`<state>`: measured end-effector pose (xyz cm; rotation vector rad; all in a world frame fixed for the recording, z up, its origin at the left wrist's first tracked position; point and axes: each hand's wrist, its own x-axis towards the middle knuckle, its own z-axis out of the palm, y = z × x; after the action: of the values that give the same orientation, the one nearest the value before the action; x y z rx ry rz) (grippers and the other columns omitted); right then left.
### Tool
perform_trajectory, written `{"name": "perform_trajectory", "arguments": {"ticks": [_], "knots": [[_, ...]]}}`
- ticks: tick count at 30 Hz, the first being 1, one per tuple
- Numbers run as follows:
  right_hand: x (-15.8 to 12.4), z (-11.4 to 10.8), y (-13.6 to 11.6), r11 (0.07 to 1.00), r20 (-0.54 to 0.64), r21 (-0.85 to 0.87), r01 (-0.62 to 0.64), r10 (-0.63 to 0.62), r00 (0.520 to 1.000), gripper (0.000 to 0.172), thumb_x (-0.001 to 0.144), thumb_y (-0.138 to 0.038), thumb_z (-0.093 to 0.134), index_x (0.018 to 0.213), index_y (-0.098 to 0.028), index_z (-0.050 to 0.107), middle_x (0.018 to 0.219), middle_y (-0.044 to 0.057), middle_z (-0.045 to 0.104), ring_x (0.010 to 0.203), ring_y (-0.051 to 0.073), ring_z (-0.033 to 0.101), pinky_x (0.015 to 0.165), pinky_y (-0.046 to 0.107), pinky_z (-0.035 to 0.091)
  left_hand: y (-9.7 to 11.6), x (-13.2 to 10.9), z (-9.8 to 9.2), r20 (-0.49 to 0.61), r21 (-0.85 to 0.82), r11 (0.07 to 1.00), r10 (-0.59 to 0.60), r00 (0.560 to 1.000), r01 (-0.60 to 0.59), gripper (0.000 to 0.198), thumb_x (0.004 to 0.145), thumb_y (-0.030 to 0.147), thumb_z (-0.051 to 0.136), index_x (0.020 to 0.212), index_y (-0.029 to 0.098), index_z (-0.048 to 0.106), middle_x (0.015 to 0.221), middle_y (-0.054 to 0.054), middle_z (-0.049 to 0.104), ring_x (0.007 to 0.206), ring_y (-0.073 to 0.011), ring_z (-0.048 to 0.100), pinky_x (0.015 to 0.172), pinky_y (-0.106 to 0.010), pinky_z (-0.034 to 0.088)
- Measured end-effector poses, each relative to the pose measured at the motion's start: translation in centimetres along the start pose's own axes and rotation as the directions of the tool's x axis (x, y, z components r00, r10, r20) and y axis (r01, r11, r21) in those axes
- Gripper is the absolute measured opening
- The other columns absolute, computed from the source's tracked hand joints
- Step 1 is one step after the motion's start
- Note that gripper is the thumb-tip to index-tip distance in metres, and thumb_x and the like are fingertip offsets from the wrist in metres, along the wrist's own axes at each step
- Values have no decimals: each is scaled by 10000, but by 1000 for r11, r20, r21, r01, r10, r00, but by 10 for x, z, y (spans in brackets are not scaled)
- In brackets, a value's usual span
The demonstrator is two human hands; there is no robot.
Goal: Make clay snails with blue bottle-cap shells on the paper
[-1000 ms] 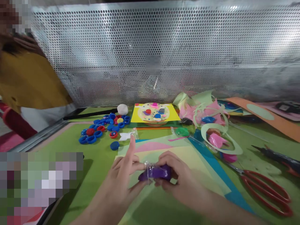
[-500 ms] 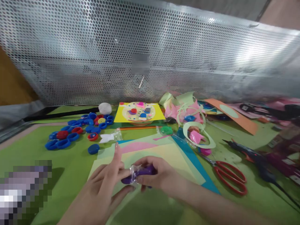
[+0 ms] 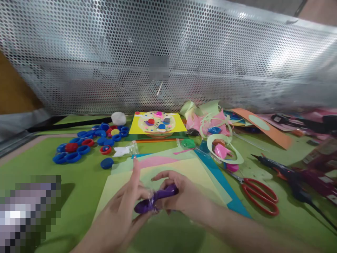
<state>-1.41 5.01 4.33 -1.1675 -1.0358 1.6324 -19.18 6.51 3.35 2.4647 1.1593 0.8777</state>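
Red-handled scissors [image 3: 258,195] near a glue gun [image 3: 292,179]

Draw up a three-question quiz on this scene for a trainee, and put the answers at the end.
1. True or false: the red-handled scissors lie on the right hand's right.
2. What colour is the piece in clear film held between the left hand and the right hand?
A) green
B) purple
C) orange
3. Which is nearer the person: the white lump or the blue cap lying apart from the others?

Key:
1. True.
2. B.
3. The blue cap.
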Motion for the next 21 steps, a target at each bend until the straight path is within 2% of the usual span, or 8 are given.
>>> {"name": "perform_trajectory", "arguments": {"ticks": [5,9,10,13,15,17,19,21], "knots": [[-3,-1,-8,997,-18,-73,8,-9,1000,393,535,-81,714,885,-190,572,620,-89,533,470,52,464,436,177,389,9,4,-8,7,-166,986,-30,1000,30,836,880,247,420,1441,257,-200,639,46,617,638,-175,618,658,-311,561],[3,-15,-19,993,-120,-30,111,-114,986,333,615,-150,721,895,-182,544,677,-57,595,497,61,511,474,194,416,1,12,-36,116,-295,931,-188,975,214,808,847,366,553,1464,357,31,645,80,601,574,-158,631,607,-283,580],[6,-19,-20,990,-167,-3,143,-142,976,327,638,-186,729,909,-182,546,698,-48,609,510,61,523,485,195,424,-2,15,-43,65,-341,911,-225,972,233,737,851,387,552,1451,376,125,696,76,629,631,-161,654,587,-260,576],[11,-27,-20,979,-201,107,174,-150,968,361,656,-295,763,944,-177,581,761,-19,632,589,83,565,512,209,470,-7,21,-57,-18,-466,840,-322,947,277,618,909,387,455,1440,387,139,875,66,663,795,-163,670,631,-237,564],[13,-26,-18,978,-123,157,135,-116,986,379,640,-362,781,924,-164,627,796,9,641,648,109,588,517,228,507,-4,25,-54,17,-502,805,-358,934,318,565,885,404,474,1404,328,266,913,34,660,811,-171,659,649,-251,559],[12,-23,-15,983,-73,164,87,-75,994,369,631,-397,787,879,-153,663,786,20,640,639,112,587,493,229,518,0,27,-45,80,-495,795,-359,930,349,498,801,426,560,1254,239,471,820,9,634,732,-172,638,612,-260,548],[11,-20,-13,983,-79,180,46,-32,996,352,610,-388,804,834,-153,669,746,10,628,589,106,574,453,228,519,3,27,-33,133,-411,834,-343,930,367,398,756,408,590,1099,207,569,696,25,560,629,-155,590,563,-257,520],[10,-19,-12,977,-77,212,21,-5,997,339,599,-366,815,811,-154,656,730,6,616,572,113,572,432,251,535,4,24,-25,179,-259,907,-293,939,332,346,780,366,559,1095,225,580,657,39,529,577,-144,557,559,-261,501]]}}
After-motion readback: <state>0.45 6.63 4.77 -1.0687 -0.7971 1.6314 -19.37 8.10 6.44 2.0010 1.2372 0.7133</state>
